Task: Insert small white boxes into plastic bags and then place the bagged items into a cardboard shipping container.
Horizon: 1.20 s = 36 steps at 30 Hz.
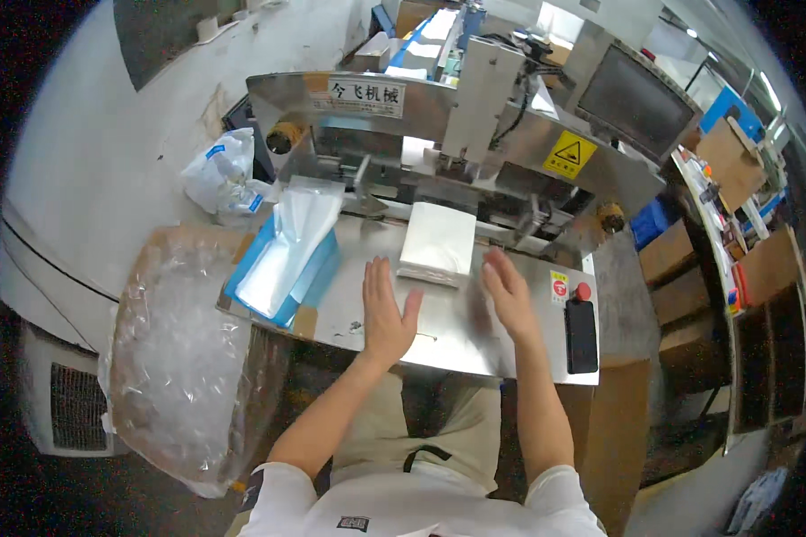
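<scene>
Stack of white, flat rectangular sheets [439,237], its near edge glossy like clear film, lies on the shiny metal tabletop [452,327] between the two hands, at the foot of a silver metal machine [421,112]. Left hand [389,313]: empty, fingers extended together, thumb spread, just off the stack's near left corner. Right hand [509,291]: empty too, fingers straight, just beside the stack's right side, a narrow gap showing. To the left, clear plastic bags [300,228] lie over an open blue box [321,271]; beyond, farther left, a large brown carton lined with crinkled clear plastic [175,349]. On the right, a black rectangular phone [582,336] lies near a round red push-button [583,292].
</scene>
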Motion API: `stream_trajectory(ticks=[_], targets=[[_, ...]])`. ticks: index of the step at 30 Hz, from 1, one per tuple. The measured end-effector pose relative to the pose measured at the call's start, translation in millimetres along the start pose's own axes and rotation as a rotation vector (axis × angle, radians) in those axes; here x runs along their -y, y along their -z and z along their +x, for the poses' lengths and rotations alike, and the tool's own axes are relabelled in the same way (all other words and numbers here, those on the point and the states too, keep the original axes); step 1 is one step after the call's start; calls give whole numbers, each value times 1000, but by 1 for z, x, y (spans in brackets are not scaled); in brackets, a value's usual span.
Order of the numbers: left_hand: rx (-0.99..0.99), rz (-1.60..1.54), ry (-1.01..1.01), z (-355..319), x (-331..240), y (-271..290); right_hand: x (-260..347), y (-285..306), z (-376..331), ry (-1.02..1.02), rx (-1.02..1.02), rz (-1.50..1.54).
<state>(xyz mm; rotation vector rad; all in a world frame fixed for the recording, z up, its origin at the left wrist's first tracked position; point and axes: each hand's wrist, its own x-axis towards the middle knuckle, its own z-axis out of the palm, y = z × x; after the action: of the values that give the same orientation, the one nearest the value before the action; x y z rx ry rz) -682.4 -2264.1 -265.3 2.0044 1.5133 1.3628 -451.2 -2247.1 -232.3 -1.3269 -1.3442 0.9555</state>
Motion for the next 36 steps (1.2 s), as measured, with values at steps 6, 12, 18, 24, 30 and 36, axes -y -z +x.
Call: stream_trajectory(ticks=[6, 12, 18, 24, 30, 36], targets=[[136, -271, 343, 52, -19, 0, -2, -2, -11, -142, -9, 91], [150, -347, 356, 84, -6, -16, -24, -11, 26, -112, -120, -305], [164, -451, 394, 84, -9, -25, -7, -34, 37, -153, -95, -378], [209, -720, 266, 56, -4, -30, 2, -32, 22, 22, -73, 349], [673, -1425, 1032, 52, -50, 49, 72, -18, -71, 791, -21, -735], [600, -1244, 719, 33, -52, 29, 38, -3, -130, 306, -258, -319]])
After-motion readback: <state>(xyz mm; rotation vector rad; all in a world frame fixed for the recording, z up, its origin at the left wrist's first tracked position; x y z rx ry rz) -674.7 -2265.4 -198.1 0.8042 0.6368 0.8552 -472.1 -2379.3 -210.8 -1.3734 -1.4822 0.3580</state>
